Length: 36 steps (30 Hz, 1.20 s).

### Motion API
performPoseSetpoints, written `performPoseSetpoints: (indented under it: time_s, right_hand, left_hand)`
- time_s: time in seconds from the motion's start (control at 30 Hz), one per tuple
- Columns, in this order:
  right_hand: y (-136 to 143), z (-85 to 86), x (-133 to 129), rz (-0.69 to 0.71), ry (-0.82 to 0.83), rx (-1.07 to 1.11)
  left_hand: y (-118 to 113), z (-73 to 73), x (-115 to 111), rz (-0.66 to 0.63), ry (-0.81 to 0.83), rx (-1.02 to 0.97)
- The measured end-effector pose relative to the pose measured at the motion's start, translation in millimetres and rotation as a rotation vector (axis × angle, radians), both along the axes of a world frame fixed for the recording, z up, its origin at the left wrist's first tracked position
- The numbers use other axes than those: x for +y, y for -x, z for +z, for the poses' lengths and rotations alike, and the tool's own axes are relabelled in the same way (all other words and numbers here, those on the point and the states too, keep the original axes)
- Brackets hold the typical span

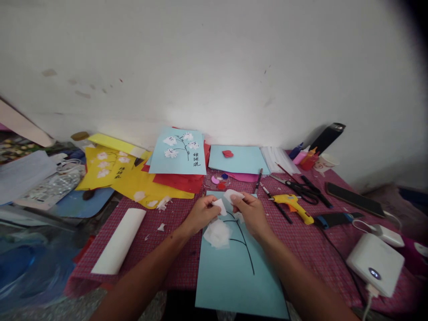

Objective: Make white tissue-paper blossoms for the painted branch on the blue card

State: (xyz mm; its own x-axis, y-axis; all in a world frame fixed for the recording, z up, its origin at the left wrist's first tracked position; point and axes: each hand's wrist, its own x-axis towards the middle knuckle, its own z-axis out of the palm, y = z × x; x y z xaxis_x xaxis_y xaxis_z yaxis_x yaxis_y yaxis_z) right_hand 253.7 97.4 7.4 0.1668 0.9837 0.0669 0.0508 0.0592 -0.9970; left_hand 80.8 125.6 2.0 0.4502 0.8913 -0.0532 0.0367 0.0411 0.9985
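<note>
My left hand (pixel 205 211) pinches a small piece of white tissue paper (pixel 220 207) between thumb and fingers. A second white piece (pixel 230 195) is gripped in my right hand (pixel 249 212), close beside the first. Both hands are over the upper part of a light blue sheet (pixel 234 285) at the table's front edge. Black branch lines (pixel 248 249) are drawn on that sheet. A crumpled white tissue flower (pixel 217 234) lies on it below my left hand. More white tissue shows partly behind my right hand.
Right: a yellow glue gun (pixel 294 207), scissors (pixel 301 189), phone (pixel 355 199) and white power bank (pixel 376 263). Left: a white paper roll (pixel 119 240) and yellow sheets (pixel 147 185). Behind lies a blue card with white flowers (pixel 177 154); a black bottle (pixel 327 137) leans back right.
</note>
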Motion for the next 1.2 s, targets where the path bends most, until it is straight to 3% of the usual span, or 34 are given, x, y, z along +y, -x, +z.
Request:
performPoseSetpoints:
  time_s: [0.17, 0.3, 0.4, 0.5, 0.57, 0.73, 0.8, 0.9, 1.03, 1.2]
  right_hand:
    - [-7.5, 11.8, -4.0, 0.009, -0.191, -0.285]
    - [-8.3, 16.3, -8.4, 0.313, -0.438, -0.661]
    - [-6.1, 17.4, -13.4, 0.608, -0.47, -0.864]
    - [-6.7, 18.8, -15.9, 0.723, -0.453, -0.923]
    - [-10.3, 19.3, -13.8, 0.639, -0.461, -0.871]
    - [-23.2, 14.2, -0.5, 0.152, -0.474, -0.68]
    - [-27.0, 10.8, 3.4, 0.021, -0.463, -0.643]
    - [-30.5, 6.2, 6.0, -0.059, -0.463, -0.606]
    - [-33.1, 2.5, 6.6, -0.095, -0.47, -0.594]
    - [-34.2, 2.7, 7.2, -0.136, -0.503, -0.574]
  left_hand:
    - [2.4, 0.9, 8.1, 0.137, -0.023, -0.009]
    - [7.1, 1.7, 16.1, 0.262, -0.04, -0.056]
    - [10.2, -0.2, 19.7, 0.298, -0.059, -0.057]
    - [12.2, -1.8, 20.5, 0.303, -0.08, -0.045]
    - [13.7, -0.6, 19.8, 0.299, -0.108, -0.014]
    - [18.3, 11.0, 15.6, 0.246, -0.245, 0.131]
    - [18.7, 15.4, 13.4, 0.22, -0.357, 0.22]
    - [17.1, 17.8, 7.7, 0.128, -0.601, 0.381]
    - [17.3, 15.5, -8.7, -0.122, -0.909, 0.736]
    - [28.0, 17.4, -35.6, -0.373, -1.032, 0.993]
